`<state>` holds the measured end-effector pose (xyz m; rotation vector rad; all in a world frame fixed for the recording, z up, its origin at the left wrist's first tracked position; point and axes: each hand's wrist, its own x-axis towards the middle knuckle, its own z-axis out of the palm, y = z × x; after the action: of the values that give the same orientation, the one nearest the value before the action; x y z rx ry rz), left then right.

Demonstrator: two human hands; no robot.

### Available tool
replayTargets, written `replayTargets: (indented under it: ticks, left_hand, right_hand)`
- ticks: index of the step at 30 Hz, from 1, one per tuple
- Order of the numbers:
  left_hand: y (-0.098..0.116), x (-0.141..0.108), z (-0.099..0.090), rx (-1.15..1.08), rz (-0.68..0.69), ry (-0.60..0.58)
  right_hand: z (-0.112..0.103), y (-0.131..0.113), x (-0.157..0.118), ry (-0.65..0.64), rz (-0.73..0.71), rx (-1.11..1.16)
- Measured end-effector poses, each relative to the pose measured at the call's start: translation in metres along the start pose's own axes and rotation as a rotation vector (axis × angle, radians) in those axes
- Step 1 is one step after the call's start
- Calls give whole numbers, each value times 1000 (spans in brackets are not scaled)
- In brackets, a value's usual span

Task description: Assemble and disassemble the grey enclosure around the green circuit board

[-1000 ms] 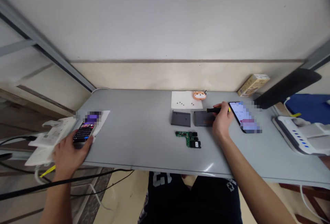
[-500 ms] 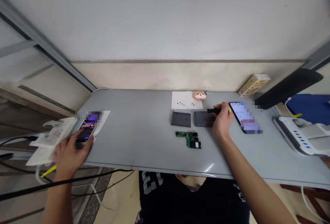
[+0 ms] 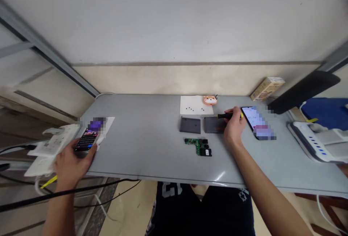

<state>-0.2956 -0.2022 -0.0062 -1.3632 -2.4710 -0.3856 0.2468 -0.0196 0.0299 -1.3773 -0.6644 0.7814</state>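
Note:
My left hand [image 3: 72,161] is around the lower end of a smartphone [image 3: 86,141] at the table's left side, with fingers on one edge and thumb by the other. A keyboard shows on its lit screen. My right hand [image 3: 234,129] is closed on a black-and-yellow screwdriver [image 3: 225,115] and rests against a dark grey casing half [image 3: 212,125], partly covering it. Beside that lies another flat grey casing piece [image 3: 190,125]. Nearer me is a green circuit board [image 3: 196,142] with black connectors. Several tiny screws [image 3: 189,108] lie on a white paper sheet [image 3: 187,101] farther back.
An orange animal-faced case [image 3: 210,100] sits on the sheet's corner. Right of my hand lies a second phone [image 3: 254,118]. A small carton [image 3: 268,88] and a black slab-like object [image 3: 304,91] stand behind. Power strips [image 3: 312,143] flank the table [image 3: 141,141]; a black cable [image 3: 108,184] crosses front left.
My left fingers have slid off the phone's screen to its edge, showing more keyboard. My right hand and the screwdriver are nearly still. The view has shifted slightly.

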Motion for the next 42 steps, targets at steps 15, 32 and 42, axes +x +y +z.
replayTargets:
  ticks: [15, 32, 42]
  left_hand:
    - [175, -21, -19, -675, 580, -232]
    - [330, -31, -6, -826, 975, -272]
    - [314, -23, 6, -760, 892, -321]
  right_hand:
    - [-1, 2, 1, -8, 12, 45]
    - [-7, -2, 5, -1, -262, -69]
    - [-18, -15, -8, -191, -468, -83]
